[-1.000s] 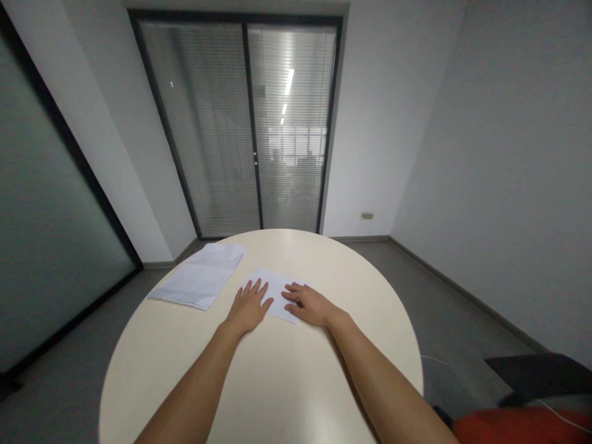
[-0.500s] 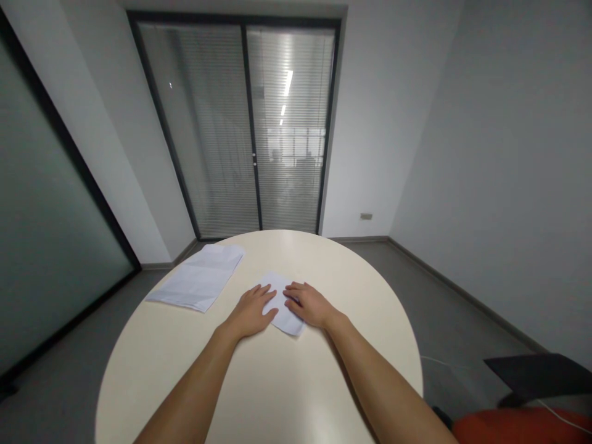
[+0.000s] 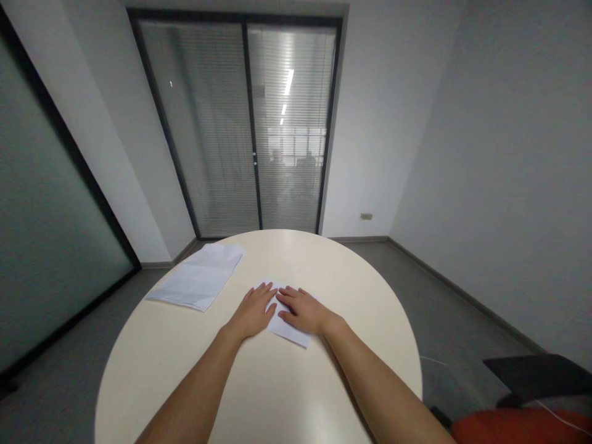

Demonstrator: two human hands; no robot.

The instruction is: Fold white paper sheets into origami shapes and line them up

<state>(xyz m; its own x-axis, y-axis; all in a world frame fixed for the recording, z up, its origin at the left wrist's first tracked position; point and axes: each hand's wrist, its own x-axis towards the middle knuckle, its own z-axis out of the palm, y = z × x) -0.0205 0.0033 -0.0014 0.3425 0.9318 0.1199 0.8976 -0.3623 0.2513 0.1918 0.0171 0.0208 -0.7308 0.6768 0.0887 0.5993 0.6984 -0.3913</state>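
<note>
A small piece of white paper, seemingly folded, lies on the round cream table. My left hand rests flat along its left side with the fingers stretched forward. Across the paper's right side lies my right hand, palm down, fingers extended to the left and nearly touching the left fingertips. Much of the paper is hidden under both hands; its near edge and a little of its far edge show.
Larger white sheets of paper lie at the table's far left. An orange-red chair with a black part stands at the lower right, with a thin white cable nearby. Beyond the table is a glass partition with blinds.
The small paper has shifted slightly toward me. My right hand has moved left over it, closer to my left hand, which stays nearly in place.
</note>
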